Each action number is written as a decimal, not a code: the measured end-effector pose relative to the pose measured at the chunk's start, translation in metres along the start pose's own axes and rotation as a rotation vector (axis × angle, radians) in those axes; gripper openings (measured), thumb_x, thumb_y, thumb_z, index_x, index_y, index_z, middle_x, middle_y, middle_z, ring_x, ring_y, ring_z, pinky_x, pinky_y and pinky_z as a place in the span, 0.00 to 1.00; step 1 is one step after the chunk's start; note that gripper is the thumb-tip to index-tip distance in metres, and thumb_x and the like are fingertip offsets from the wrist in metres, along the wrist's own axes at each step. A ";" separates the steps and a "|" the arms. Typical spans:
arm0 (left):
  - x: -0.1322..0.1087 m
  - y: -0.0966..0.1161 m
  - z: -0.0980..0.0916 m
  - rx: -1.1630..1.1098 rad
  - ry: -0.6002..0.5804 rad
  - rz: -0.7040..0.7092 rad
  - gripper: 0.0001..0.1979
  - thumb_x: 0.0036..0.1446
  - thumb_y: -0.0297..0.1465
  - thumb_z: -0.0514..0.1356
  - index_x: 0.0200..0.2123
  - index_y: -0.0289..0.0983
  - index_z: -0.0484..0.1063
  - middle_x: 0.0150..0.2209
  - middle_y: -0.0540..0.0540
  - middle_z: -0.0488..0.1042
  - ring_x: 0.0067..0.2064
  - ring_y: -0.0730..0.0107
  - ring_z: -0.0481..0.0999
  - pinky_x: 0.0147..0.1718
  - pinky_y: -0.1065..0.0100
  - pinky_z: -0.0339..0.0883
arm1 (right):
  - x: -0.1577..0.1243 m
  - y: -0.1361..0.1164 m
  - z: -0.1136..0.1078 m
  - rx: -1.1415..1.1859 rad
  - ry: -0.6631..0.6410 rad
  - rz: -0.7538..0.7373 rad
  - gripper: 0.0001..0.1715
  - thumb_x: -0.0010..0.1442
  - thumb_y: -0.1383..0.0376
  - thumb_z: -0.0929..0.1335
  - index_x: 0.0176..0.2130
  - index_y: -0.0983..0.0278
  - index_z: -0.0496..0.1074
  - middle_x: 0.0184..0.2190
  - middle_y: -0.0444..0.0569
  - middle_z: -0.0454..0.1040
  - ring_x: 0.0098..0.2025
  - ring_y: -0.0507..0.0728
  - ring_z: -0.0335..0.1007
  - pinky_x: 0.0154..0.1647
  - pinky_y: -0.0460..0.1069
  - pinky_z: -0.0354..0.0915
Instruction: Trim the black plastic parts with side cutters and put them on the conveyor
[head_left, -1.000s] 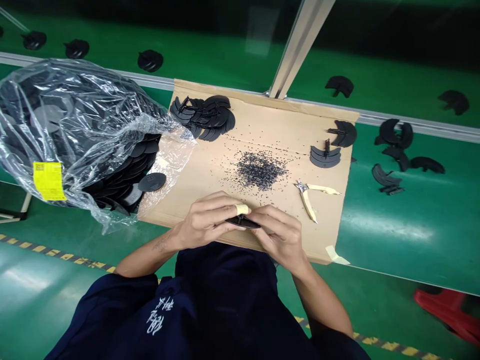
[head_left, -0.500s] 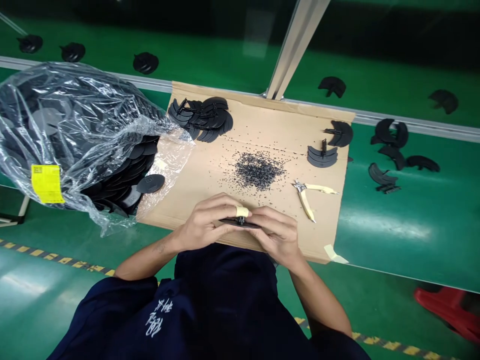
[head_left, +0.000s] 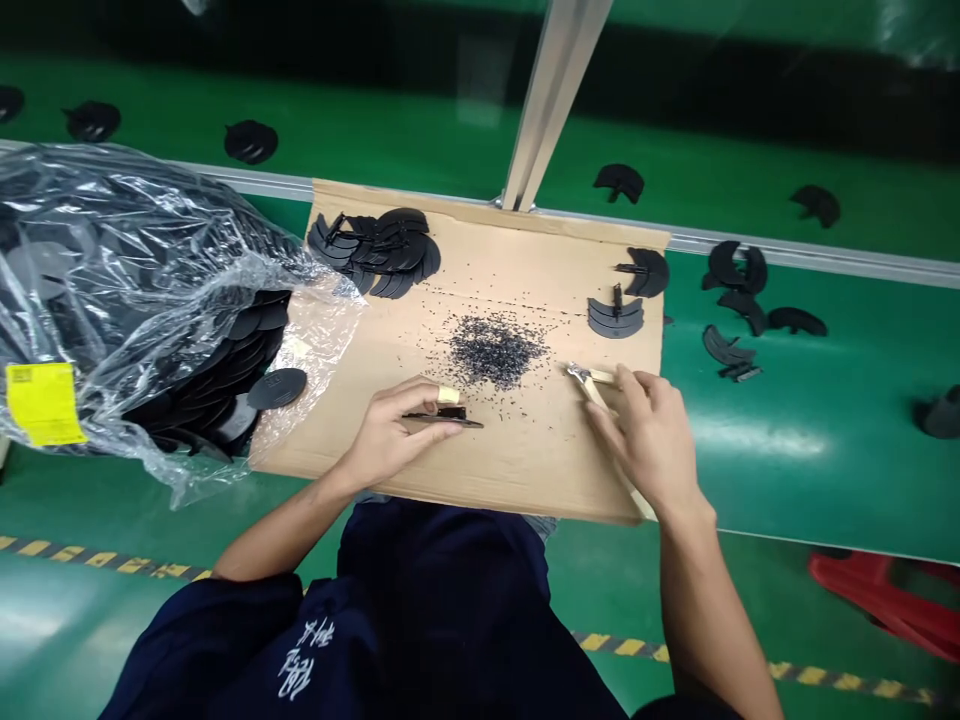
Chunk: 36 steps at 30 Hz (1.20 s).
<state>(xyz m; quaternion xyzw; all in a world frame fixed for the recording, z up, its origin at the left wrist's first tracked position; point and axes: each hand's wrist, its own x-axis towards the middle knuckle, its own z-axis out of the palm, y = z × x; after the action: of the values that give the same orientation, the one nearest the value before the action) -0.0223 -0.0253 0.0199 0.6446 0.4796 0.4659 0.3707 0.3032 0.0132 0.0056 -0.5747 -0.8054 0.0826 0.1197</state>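
My left hand (head_left: 390, 430) holds a flat black plastic part (head_left: 442, 418) edge-on above the cardboard sheet (head_left: 517, 460); a tan tape ring wraps one finger. My right hand (head_left: 649, 435) lies over the cream-handled cutting pliers (head_left: 585, 376) at the right of the cardboard, fingers curled around the handles, the metal jaws sticking out to the left. A heap of small black trimmings (head_left: 495, 350) lies between the two hands, a little farther away.
A clear plastic bag (head_left: 135, 290) full of black parts with a yellow label sits at left. Fanned black parts (head_left: 379, 250) lie at the cardboard's far left, two small stacks (head_left: 616, 315) at its far right. More parts (head_left: 731, 345) rest on the green belt. A metal post (head_left: 547, 90) rises behind.
My right hand let go of the black part and moved right onto the pliers. The left hand keeps the part. The view shifted, so everything sits further left in the frame.
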 end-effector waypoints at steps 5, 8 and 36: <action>0.006 -0.002 0.003 -0.059 0.000 0.011 0.09 0.59 0.35 0.70 0.40 0.36 0.82 0.35 0.44 0.82 0.37 0.70 0.80 0.37 0.69 0.75 | 0.009 -0.043 -0.011 0.390 -0.041 -0.188 0.23 0.73 0.55 0.58 0.60 0.63 0.65 0.47 0.58 0.72 0.45 0.61 0.73 0.44 0.55 0.73; 0.008 -0.003 0.003 -0.077 -0.021 0.020 0.10 0.59 0.35 0.71 0.41 0.36 0.82 0.37 0.43 0.82 0.39 0.68 0.81 0.39 0.68 0.76 | 0.015 -0.065 -0.010 0.544 -0.105 -0.333 0.20 0.74 0.56 0.59 0.59 0.63 0.64 0.43 0.55 0.74 0.40 0.59 0.73 0.40 0.53 0.73; 0.023 -0.016 0.001 -0.017 -0.052 -0.050 0.10 0.60 0.37 0.70 0.40 0.36 0.82 0.33 0.45 0.81 0.34 0.71 0.79 0.33 0.71 0.73 | 0.048 -0.061 0.006 0.420 -0.036 -0.481 0.15 0.72 0.59 0.66 0.52 0.66 0.73 0.37 0.53 0.79 0.36 0.56 0.75 0.37 0.50 0.72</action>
<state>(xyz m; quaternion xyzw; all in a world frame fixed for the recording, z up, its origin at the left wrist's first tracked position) -0.0233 0.0009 0.0106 0.6411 0.4817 0.4438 0.4001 0.2311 0.0391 0.0207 -0.3290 -0.8855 0.2265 0.2374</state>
